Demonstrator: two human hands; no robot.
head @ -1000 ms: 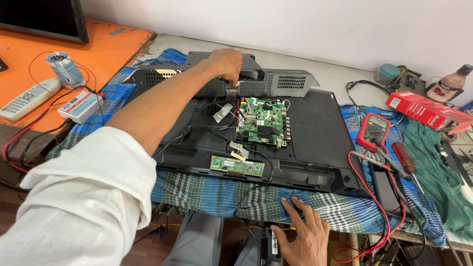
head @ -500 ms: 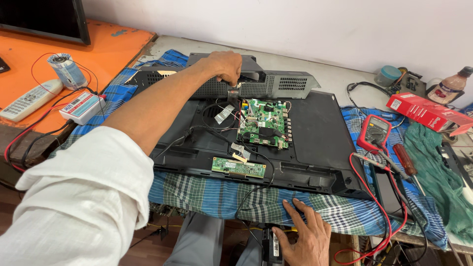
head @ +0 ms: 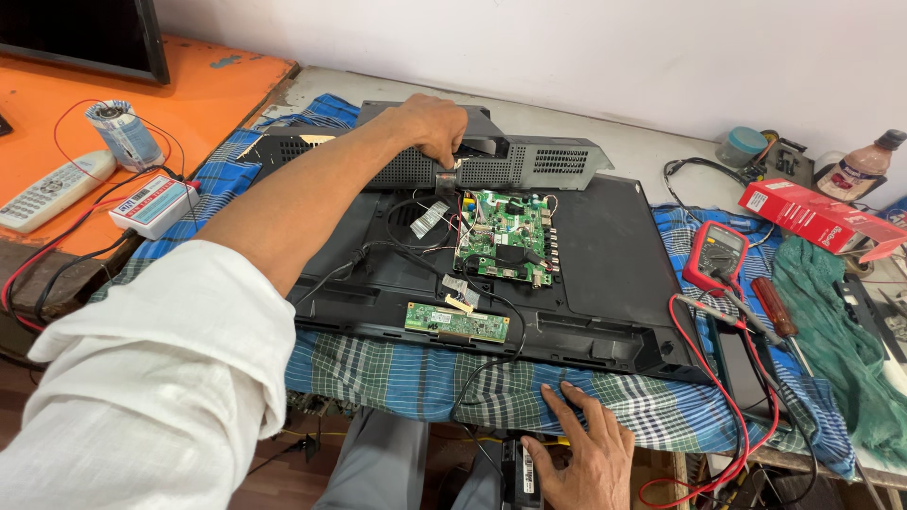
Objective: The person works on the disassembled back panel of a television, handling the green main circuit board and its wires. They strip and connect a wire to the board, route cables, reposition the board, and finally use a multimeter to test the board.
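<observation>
A black flat-screen set (head: 614,255) lies face down on a blue checked cloth (head: 661,411), its back open. A green main circuit board (head: 501,236) sits in the middle, and a small green strip board (head: 456,323) lies near the front edge. My left hand (head: 430,123) reaches across and grips the dark grey vented back cover (head: 539,162) at the far edge of the set. My right hand (head: 581,444) rests flat on the cloth at the table's front edge, fingers spread, holding nothing.
A red multimeter (head: 718,255) with red leads and a red-handled screwdriver (head: 775,307) lie to the right, beside a red box (head: 817,215) and a green cloth (head: 841,321). On the orange table at left are a remote (head: 47,189), a small tester box (head: 151,203) and a solder spool (head: 123,132).
</observation>
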